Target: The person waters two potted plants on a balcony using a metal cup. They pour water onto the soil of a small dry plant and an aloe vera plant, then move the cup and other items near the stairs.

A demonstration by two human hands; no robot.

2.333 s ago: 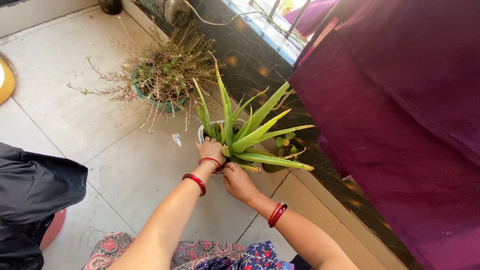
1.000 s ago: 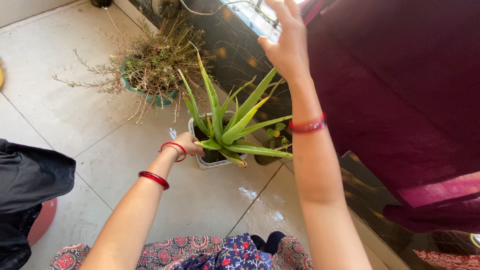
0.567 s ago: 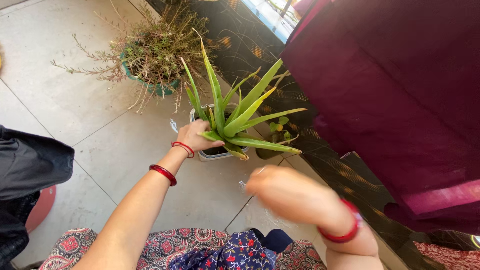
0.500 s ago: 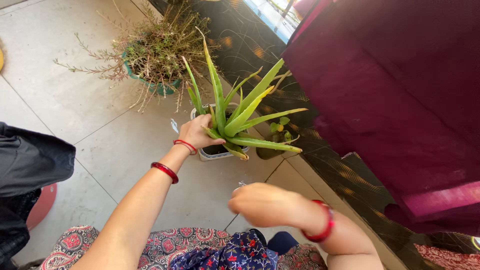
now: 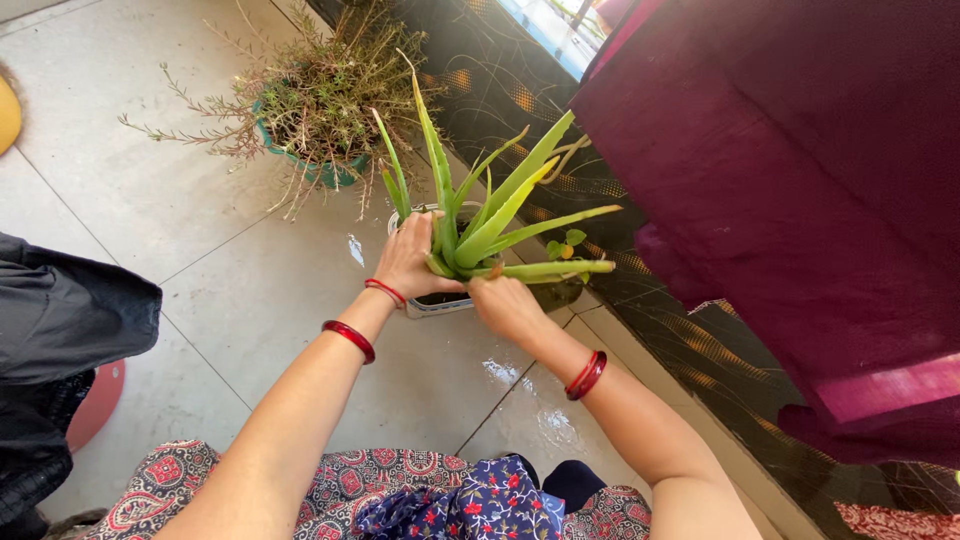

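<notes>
A green aloe plant point(image 5: 490, 215) grows in a small white pot point(image 5: 432, 304) on the tiled floor. My left hand point(image 5: 412, 258) rests against the plant's base on the left side, fingers around the lower leaves. On the near right side of the base, my right hand point(image 5: 505, 303) is closed on a lower leaf. Both wrists wear red bangles. The pot is mostly hidden behind my hands.
A scraggly dry plant in a teal pot point(image 5: 310, 100) stands behind. A small dark pot with a seedling point(image 5: 566, 270) sits by the low dark wall point(image 5: 640, 330). Maroon cloth point(image 5: 800, 200) hangs at right. Black fabric point(image 5: 60, 320) lies left. The tile point(image 5: 520, 385) is wet.
My right hand came down from high near the cloth and now grips a lower aloe leaf. My left hand slid from the pot rim up to the plant's base.
</notes>
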